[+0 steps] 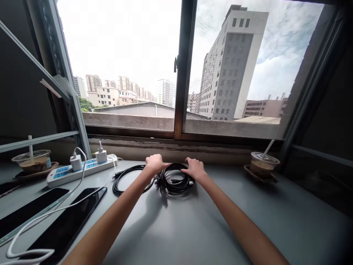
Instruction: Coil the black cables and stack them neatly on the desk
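Note:
A coil of black cable [178, 189] is between my two hands at the far side of the grey desk, with a connector inside its loop. My left hand [154, 162] is closed at the coil's upper left edge, thumb along the top; its other fingers are partly hidden. On the opposite side my right hand [195, 168] grips the coil's right edge, thumb toward the inside of the loop. A second, looser coil of black cable [117, 187] lies flat just left, partly behind my left forearm.
A white power strip [91, 168] with two plugged-in chargers stands left, its white cord trailing across two dark phones [70, 221]. Lidded drink cups stand at far left [31, 162] and right [263, 163]. A metal rack post [73, 88] rises left, before the window.

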Tool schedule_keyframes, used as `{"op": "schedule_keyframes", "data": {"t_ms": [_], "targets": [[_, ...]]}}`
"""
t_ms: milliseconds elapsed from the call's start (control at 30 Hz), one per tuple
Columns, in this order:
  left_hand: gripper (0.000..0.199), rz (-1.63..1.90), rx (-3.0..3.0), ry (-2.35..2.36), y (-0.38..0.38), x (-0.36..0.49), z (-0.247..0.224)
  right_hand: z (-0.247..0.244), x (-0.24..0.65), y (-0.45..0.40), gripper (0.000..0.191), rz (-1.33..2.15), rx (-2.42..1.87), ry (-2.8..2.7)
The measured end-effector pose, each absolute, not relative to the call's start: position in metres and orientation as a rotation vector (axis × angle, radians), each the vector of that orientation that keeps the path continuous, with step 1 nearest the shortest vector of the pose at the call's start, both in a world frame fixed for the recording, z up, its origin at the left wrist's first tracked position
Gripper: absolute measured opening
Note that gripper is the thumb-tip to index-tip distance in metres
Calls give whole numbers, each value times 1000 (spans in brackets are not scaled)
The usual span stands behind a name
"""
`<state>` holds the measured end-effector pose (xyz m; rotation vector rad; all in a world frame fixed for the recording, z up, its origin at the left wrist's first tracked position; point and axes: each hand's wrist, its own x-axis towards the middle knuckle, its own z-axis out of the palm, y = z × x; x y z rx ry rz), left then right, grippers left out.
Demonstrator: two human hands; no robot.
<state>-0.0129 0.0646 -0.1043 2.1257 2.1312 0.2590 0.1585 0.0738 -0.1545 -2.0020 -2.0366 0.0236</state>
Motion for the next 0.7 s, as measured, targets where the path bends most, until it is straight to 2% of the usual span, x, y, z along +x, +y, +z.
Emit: {"op": "schedule_keyframes", "data": {"t_ms": [100, 267, 400, 567, 700], "targets": [[51, 388, 2119, 2064, 62, -20, -90, -158, 162, 75, 57, 41, -1884, -2038], [45, 631, 2077, 2108, 59, -34, -71, -160, 173, 76, 51, 96, -1863, -1936], [46, 682, 2109, 2039, 54, -31, -66, -155, 182, 76, 42, 135, -1833, -1926], [47, 399, 2232, 1867, 47, -11, -78, -151, 190, 77, 35, 337, -1860, -1975], [38, 169, 2237, 1877, 53, -5, -99, -151, 195, 77, 35, 581, -1899, -2017]]}}
